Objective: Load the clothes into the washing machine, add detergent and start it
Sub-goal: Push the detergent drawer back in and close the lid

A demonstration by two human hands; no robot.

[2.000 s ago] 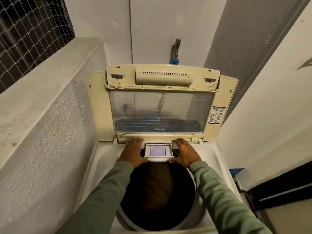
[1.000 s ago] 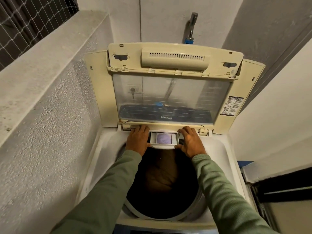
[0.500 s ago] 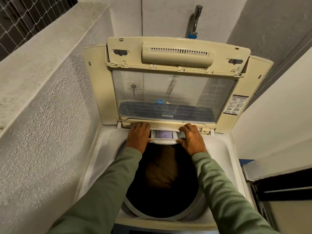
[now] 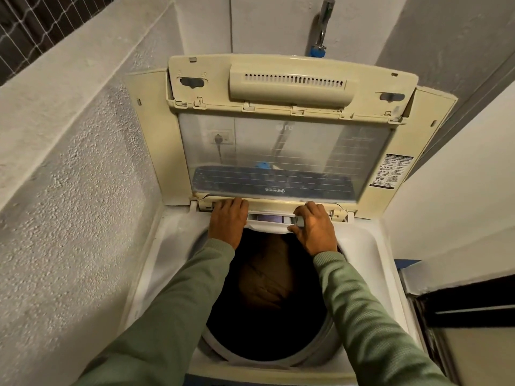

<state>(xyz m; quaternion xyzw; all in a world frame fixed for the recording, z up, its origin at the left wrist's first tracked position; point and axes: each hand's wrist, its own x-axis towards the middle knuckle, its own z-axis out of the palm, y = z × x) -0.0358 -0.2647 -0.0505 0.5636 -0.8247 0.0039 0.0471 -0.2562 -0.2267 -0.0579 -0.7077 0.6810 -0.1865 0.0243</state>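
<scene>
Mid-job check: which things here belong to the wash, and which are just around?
Job:
detergent drawer, nearly shut
left hand and right hand on the drawer's ends
drum with brown clothes
raised lid

Around:
tap
wall socket, seen through the lid
ledge
mesh

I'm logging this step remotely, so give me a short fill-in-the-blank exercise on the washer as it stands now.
1. The washing machine's lid stands ____.
2. The detergent drawer sits between the left hand and the ____ hand.
3. The powder seen in the drawer is ____ in colour.
4. The drum holds ____ clothes.

Missing words: open; right; purple; brown
</scene>
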